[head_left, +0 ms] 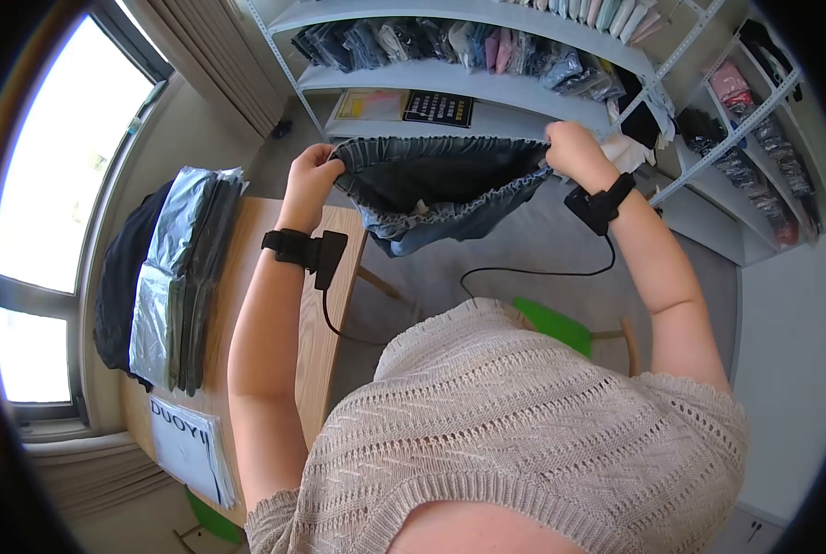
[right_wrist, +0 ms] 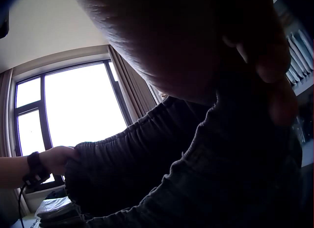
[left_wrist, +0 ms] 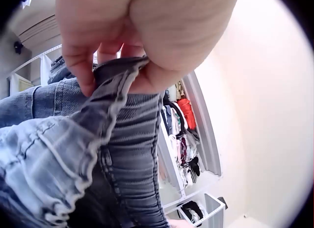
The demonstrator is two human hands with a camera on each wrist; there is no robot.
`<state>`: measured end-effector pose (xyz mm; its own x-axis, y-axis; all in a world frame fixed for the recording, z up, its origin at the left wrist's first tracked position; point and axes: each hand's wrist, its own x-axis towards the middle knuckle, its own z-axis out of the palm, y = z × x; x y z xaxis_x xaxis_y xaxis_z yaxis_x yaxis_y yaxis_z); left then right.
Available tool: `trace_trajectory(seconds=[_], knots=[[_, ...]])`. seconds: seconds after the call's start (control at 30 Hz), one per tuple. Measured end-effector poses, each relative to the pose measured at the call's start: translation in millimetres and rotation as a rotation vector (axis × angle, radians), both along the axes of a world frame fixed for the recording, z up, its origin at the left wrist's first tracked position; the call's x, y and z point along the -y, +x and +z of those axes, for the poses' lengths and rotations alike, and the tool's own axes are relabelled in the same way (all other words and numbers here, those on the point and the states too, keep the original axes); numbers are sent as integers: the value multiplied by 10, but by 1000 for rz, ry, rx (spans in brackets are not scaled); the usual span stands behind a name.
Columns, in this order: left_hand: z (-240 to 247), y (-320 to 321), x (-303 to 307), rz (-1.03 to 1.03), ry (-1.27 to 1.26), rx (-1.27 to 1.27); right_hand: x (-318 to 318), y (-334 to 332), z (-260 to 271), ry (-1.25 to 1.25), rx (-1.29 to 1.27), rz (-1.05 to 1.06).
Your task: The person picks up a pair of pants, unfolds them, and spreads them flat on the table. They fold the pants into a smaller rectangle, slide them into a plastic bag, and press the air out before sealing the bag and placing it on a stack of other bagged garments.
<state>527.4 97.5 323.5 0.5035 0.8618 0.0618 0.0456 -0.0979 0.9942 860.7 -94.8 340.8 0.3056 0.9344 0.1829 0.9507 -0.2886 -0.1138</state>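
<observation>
A blue denim garment with a gathered elastic waistband [head_left: 468, 222] hangs stretched between my two hands, its top opening facing up toward me. My left hand [head_left: 310, 189] pinches the left end of the waistband. At the opposite end, my right hand [head_left: 581, 155] grips the band. Up close in the left wrist view, thumb and fingers squeeze the folded band [left_wrist: 117, 76], with the ruffled edges running down from it. The right wrist view is dark; the gathered band [right_wrist: 132, 135] curves across to the left hand [right_wrist: 60, 159]. The garment's lower part is mostly hidden.
To the left, a wooden table [head_left: 339, 277] bears a stack of plastic-bagged clothes [head_left: 178, 277] and a printed white packet [head_left: 191, 448]. Shelves [head_left: 487, 88] of folded garments stand ahead. A green chair [head_left: 551, 325] is close by my body. Cables trail from both wrist cameras.
</observation>
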Motion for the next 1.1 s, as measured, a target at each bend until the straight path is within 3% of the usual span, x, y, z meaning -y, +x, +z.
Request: trace_trajectory(seconds=[0.03, 0.07, 0.2, 0.27, 0.3, 0.33, 0.37, 0.43, 0.47, 0.53, 0.6, 0.63, 0.7, 0.73, 0.83, 0.87, 0.93, 1.03, 1.1], knots=[[-5, 13, -70, -83, 34, -83, 58, -11, -104, 253, -128, 53], [-26, 14, -117, -166, 64, -164, 80, 4, -158, 245, -131, 41], [-2, 83, -92, -175, 153, -294, 80, 44, -229, -29, -153, 3], [-112, 89, -147, 20, 291, -351, 48, 14, -191, -102, -183, -26], [-196, 82, -205, 18, 294, -353, 29, 4, -172, -95, -345, 24], [-321, 57, -279, 144, 218, -222, 16, -26, -140, -88, -507, 74], [-455, 33, -332, 270, 141, -89, 19, -84, -102, -87, -508, 74], [-826, -21, -410, 327, 3, -185, 46, -318, 30, 12, -1332, -58], [-921, -71, -425, 382, -142, -283, 37, -450, 90, 10, -1334, -56], [-837, 56, 6, 426, -496, -203, 18, -684, 205, 169, -1472, 28], [-1093, 28, 122, 150, -719, -119, -38, -844, 265, 197, -1483, 30], [-1157, 48, 168, 147, -718, -119, -57, -865, 227, 220, -1497, 45], [-1268, 63, 239, -160, -870, -248, -79, -933, 237, 240, -1526, 44], [-1320, 84, 293, -160, -871, -247, -85, -951, 243, 240, -1525, 43], [-1512, 145, 432, -303, -737, -37, -71, -994, 287, 286, -1585, 57], [-1567, 165, 418, -306, -736, -37, -55, -1009, 306, 311, -1593, 62], [-1461, 245, 433, -193, -798, -383, -21, -1041, 354, 338, -1601, 70], [-1182, 354, 590, -163, -959, -360, 69, -1111, 434, 389, -1604, 59], [-1370, 393, 514, -153, -1011, -210, 120, -1114, 459, 349, -1608, 123]])
